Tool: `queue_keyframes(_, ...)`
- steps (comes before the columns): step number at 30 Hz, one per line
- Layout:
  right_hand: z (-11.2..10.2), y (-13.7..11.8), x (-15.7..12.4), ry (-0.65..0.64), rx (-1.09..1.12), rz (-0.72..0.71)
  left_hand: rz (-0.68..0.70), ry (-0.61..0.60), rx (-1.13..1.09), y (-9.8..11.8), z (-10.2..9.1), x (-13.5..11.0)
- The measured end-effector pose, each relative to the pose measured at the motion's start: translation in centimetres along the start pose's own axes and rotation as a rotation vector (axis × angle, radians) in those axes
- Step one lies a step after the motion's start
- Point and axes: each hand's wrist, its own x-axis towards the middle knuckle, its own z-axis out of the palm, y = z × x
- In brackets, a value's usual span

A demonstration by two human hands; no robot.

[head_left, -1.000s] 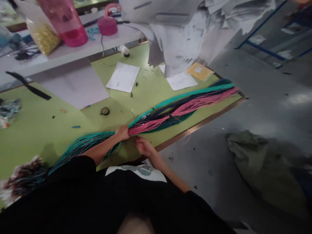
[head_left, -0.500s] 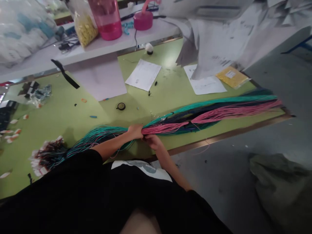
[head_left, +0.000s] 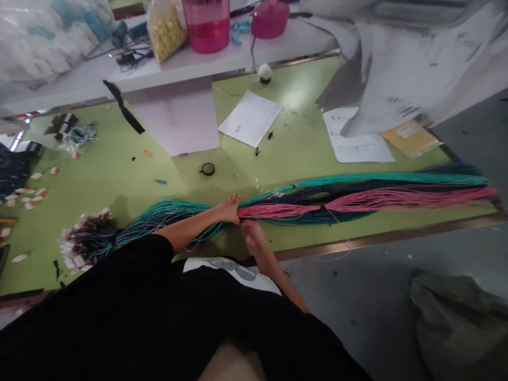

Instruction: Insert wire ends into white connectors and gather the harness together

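Note:
A long bundle of thin wires (head_left: 365,200) in pink, teal and dark blue lies along the green table. My left hand (head_left: 228,210) is wrapped over the bundle near its middle, with fingertips showing at the far side. Just right of it and nearer my body, my right hand (head_left: 251,233) is closed against the bundle's near side; its fingertips are partly hidden. Dark ties cinch the pink strands (head_left: 278,211) and the teal strands (head_left: 325,181) separately. At the left end, the wires fan out into many white connectors (head_left: 75,248).
A roll of black tape (head_left: 207,169), paper sheets (head_left: 251,117) and a yellow packet (head_left: 411,138) lie behind the bundle. A shelf (head_left: 174,71) holds bags and a pink bottle (head_left: 207,26). Loose connectors (head_left: 35,198) are scattered at left. A dark green sack (head_left: 456,312) rests on the floor.
The camera view has shifted, so the table's things appear farther right. My left fingers look slightly lifted at the bundle's far side. Both hands stay at the same part of the bundle.

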Motion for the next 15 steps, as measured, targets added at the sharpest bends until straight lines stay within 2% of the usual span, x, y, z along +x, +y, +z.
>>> queue_keyframes(7,1.5,-2.5,0.9,-0.008,-0.031,0.005,0.029,-0.129,-0.027,-0.7,-1.5,1.7)
queue_keyframes(11,1.9,-3.4,0.7,-0.047,-0.088,0.079,-0.028,-0.192,-0.023,-0.9,-2.2,2.3)
queue_keyframes(15,1.6,-3.2,0.3,-0.066,-0.129,0.103,-0.076,-0.201,-0.008,-0.4,-2.2,2.0)
